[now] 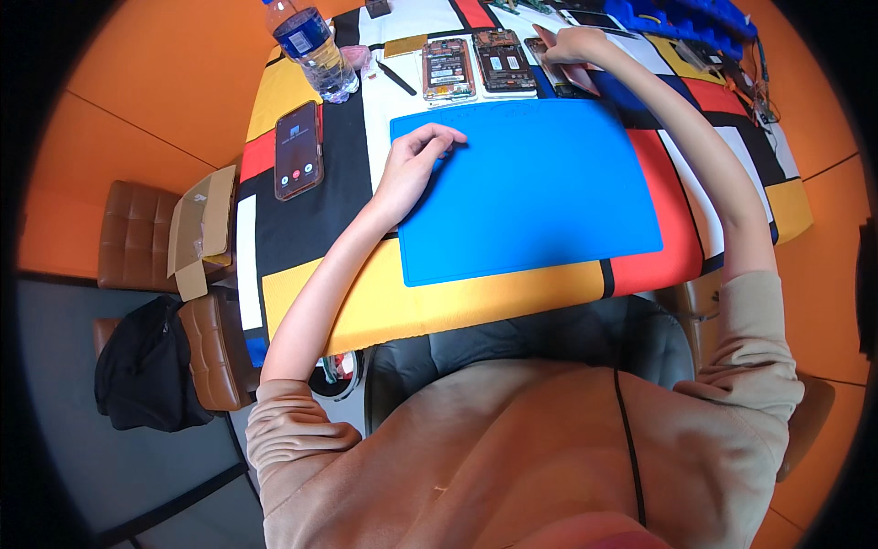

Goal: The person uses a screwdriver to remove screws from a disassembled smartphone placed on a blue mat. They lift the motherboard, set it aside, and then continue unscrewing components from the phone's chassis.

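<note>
My left hand (419, 167) rests on the left part of a blue work mat (540, 201). Its fingers are loosely curled together, and nothing shows in them. At the far right of the mat, my right hand (578, 46) reaches out and grips a thin, pinkish phone panel (580, 79), tilted over the phones behind the mat. The fingertips are partly hidden. Left of that hand lie two opened phones with bare insides, one reddish brown (448, 69) and one dark (505, 62).
A phone with a lit screen (299, 151) lies on the left of the patterned tablecloth, before a water bottle (315, 55). A black tweezer-like tool (396, 78) is near the opened phones. Blue parts bins (686, 23) stand far right. A cardboard box (206, 229) sits left.
</note>
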Action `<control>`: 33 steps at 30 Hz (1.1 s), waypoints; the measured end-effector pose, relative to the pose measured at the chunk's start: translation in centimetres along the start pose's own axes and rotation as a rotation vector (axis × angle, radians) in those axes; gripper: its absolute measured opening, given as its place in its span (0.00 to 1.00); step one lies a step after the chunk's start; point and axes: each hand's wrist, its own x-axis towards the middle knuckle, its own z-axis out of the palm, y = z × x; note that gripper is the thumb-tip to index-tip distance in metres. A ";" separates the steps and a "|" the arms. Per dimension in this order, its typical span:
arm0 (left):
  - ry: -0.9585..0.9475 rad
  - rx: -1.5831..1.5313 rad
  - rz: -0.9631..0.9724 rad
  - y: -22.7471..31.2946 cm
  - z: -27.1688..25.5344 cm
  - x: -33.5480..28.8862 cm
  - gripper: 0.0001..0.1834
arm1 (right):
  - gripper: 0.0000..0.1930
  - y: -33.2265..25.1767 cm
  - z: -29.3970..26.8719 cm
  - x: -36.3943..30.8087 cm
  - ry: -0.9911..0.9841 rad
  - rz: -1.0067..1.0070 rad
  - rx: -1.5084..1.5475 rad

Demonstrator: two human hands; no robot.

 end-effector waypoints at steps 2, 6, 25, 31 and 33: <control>0.001 -0.010 0.007 0.0 0.1 0.0 0.16 | 0.24 -0.2 0.0 0.2 0.004 0.006 -0.011; -0.007 0.017 -0.003 0.1 0.0 0.0 0.15 | 0.24 -0.5 0.2 0.2 0.010 0.019 -0.022; -0.019 0.000 -0.008 -0.2 0.0 0.0 0.13 | 0.30 3.1 -0.8 -3.5 0.357 -0.086 -0.009; -0.035 0.035 0.005 -0.1 0.0 0.0 0.13 | 0.23 6.0 -1.1 -7.7 0.251 0.001 0.527; -0.042 0.039 0.006 0.0 0.0 -0.1 0.13 | 0.22 5.8 -1.6 -10.1 0.242 -0.036 0.753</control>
